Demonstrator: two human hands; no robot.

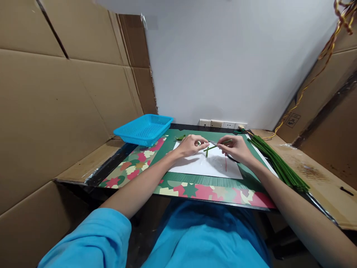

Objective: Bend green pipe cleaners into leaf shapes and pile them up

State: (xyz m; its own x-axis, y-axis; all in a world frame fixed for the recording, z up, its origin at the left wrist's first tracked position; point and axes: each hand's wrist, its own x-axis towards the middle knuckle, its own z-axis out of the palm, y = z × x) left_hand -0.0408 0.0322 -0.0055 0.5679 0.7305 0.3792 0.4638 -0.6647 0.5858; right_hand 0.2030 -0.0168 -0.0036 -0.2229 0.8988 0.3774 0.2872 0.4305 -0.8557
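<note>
Both my hands meet over a white sheet (195, 165) on the patterned green mat (195, 188). My left hand (191, 145) is closed in a pinch on one end of a thin green stem (214, 146). My right hand (235, 147) is closed on the same green stem from the other side. A short green piece crosses it and hangs down toward the sheet. A thin red line (225, 163) lies on the sheet below my right hand.
A blue plastic basket (143, 129) stands at the back left of the table. A bundle of long green stems (279, 163) lies along the right edge. Cardboard walls stand on both sides; wall sockets (223, 124) sit behind the mat.
</note>
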